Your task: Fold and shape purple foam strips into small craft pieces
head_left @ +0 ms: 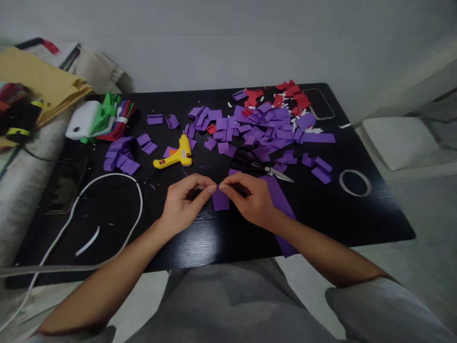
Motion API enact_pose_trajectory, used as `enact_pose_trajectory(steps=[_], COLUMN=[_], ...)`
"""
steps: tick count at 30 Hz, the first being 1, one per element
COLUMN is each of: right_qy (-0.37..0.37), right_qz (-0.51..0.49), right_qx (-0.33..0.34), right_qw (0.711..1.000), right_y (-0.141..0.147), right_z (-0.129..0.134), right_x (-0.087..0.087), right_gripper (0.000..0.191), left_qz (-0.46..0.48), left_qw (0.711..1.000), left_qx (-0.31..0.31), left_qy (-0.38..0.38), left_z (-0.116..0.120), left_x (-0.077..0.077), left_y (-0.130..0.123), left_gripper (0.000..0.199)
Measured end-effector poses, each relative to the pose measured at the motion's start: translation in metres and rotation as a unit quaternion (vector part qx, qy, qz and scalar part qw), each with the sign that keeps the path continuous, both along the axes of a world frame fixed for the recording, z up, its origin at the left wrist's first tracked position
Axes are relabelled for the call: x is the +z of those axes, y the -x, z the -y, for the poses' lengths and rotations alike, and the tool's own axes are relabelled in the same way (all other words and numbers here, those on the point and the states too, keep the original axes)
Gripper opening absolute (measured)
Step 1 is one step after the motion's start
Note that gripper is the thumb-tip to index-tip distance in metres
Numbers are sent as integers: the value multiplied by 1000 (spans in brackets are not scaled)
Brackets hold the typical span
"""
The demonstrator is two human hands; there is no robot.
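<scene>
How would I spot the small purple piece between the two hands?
On the black table, go to the front middle, where the left hand and right hand come together. The small purple piece shows between them. Unlike the loose purple pieces farther back and the long purple strip partly hidden by the right hand, it is pinched by both.

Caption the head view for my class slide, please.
Left hand and right hand pinch purple paper, with scissors and glue gun beyond.

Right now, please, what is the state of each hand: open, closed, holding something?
Left hand: closed, pinching a small purple paper at its top.
Right hand: closed, pinching the same paper.
</scene>
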State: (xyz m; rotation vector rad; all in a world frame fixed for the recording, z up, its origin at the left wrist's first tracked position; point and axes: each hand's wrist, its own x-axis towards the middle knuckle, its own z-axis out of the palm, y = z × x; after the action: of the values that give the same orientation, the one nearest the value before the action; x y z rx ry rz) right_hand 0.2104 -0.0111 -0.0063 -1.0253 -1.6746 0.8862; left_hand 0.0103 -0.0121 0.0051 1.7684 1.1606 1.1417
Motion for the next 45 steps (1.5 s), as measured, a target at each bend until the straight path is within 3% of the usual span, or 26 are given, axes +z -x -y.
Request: enact_pose_trajectory(steps=[8, 28, 36, 40, 45], right_qy=[-46, -62, -139, -145, -125], right_qz=[40, 64, 92, 104, 100], right_qx=[2, 22, 75, 90, 88], right_qw=[998, 996, 983, 980, 983], right_y=[-3, -6, -8, -10, -15], right_z=[-1, -1, -4, -6, -12], right_x=[2, 4, -2, -2, 0], right_gripper=[9, 12, 9, 8, 9], left_qz=[-10, 0, -59, -29, 33], left_qw=[1000, 1000, 995, 995, 992], left_qx=[4, 22, -62, -93, -60], left_qy=[0, -17, -46, 12, 102], left_z=[0, -1, -3, -6, -10], left_x=[1, -4, -2, -2, -2], left_y=[0, 0, 8, 8, 7], left_gripper=[3, 2, 5, 6, 12])
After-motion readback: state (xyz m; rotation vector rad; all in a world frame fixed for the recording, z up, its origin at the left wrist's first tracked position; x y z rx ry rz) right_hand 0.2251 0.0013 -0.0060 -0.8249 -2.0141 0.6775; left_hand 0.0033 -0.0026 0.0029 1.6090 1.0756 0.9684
